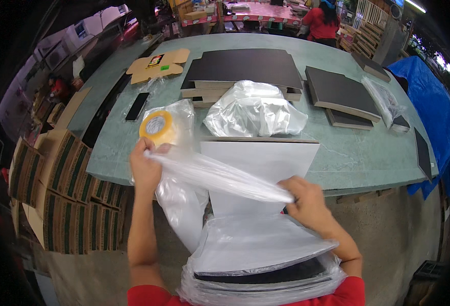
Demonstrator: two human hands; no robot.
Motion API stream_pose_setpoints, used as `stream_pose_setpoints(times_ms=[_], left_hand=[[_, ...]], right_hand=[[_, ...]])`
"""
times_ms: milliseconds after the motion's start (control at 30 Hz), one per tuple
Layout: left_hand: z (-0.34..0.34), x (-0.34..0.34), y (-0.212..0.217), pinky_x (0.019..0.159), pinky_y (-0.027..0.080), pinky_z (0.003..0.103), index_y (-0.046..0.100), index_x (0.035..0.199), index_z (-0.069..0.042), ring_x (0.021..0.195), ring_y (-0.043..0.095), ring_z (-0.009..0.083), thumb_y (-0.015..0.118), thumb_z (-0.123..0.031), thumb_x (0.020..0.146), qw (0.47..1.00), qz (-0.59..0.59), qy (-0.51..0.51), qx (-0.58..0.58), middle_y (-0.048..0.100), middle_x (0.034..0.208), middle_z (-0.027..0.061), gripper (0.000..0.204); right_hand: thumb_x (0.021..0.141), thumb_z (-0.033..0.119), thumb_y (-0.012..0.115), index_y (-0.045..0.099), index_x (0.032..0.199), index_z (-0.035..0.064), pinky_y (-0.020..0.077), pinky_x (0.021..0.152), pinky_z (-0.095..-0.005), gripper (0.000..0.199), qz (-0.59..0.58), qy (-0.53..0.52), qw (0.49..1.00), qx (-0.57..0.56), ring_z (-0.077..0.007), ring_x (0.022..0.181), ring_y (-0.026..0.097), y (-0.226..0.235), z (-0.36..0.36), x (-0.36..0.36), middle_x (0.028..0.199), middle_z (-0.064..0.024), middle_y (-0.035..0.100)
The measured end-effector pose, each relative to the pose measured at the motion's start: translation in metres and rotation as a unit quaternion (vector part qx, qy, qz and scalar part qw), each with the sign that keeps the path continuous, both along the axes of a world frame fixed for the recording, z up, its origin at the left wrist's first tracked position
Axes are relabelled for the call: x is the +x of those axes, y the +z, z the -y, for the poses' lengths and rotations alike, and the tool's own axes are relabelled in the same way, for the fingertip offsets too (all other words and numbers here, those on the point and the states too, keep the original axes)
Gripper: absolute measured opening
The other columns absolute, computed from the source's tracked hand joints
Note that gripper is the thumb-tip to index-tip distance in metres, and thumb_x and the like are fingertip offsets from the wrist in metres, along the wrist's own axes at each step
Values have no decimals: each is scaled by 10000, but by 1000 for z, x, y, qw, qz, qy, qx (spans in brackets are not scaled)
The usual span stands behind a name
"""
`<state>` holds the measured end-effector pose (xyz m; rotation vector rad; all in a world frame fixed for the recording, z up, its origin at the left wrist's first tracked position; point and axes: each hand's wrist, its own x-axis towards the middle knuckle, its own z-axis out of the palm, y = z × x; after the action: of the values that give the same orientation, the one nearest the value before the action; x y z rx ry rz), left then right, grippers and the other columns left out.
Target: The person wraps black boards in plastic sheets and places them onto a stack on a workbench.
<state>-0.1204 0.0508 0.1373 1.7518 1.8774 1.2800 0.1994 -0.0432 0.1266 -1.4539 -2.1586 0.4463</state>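
My left hand (146, 166) grips one end of a clear plastic bag (220, 178), and my right hand (306, 201) grips the other end, so the film stretches in a band between them. Under the band stands a flat white board (260, 163), leaning from the table edge toward me. Its lower part sits inside plastic wrap with a stack of dark and white boards (260, 265) against my chest. More loose film hangs below my left hand. A roll of yellow tape (157, 126) lies on the table just above my left hand.
The green table (368, 153) carries stacks of dark boards (245, 69), a crumpled clear bag (253, 109), a black phone (136, 106) and a flat cardboard cutout (156, 65). Striped cartons (64, 194) stand at the left, a blue tarp (434, 112) at the right. A person in red (321, 23) works at the far end.
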Motion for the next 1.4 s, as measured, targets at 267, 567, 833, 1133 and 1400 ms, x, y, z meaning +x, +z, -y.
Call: stream_pose_setpoints(times_ms=[267,567,833,1133,1400], left_hand=[[9,57,-8,595,429,275,497,1124,-98,743,501,211,518,100,589,934,-294,-154,135,502,910,99,571],[34,12,-2,411,377,221,546,957,64,439,434,94,595,57,629,799,332,-441,-238,535,604,89,332],[66,-1,-107,452,343,238,574,841,15,516,443,123,515,-247,791,689,323,-496,-418,501,657,64,273],[103,4,3,632,407,249,560,796,-2,704,505,120,601,-140,747,597,246,-593,-481,540,755,44,152],[68,7,-165,477,335,208,453,785,-89,562,425,75,636,-234,722,702,408,-248,-529,442,630,-21,243]], right_hand=[[502,-153,459,514,1101,105,381,792,-341,654,35,-177,956,231,-274,936,456,-1,-25,46,993,-106,499],[706,-1,580,585,876,-65,446,573,-220,182,-574,181,738,-305,-131,674,574,-36,6,115,810,-103,596],[703,28,571,508,919,-36,433,539,-189,234,-649,33,568,-504,-107,632,562,-136,27,83,732,-68,582],[698,86,644,514,958,-38,348,492,-176,316,-426,140,719,-531,-55,558,463,-71,34,94,628,0,510],[750,35,474,488,886,15,405,635,-275,138,-324,-264,790,-449,-155,695,499,-163,15,56,771,-64,526]])
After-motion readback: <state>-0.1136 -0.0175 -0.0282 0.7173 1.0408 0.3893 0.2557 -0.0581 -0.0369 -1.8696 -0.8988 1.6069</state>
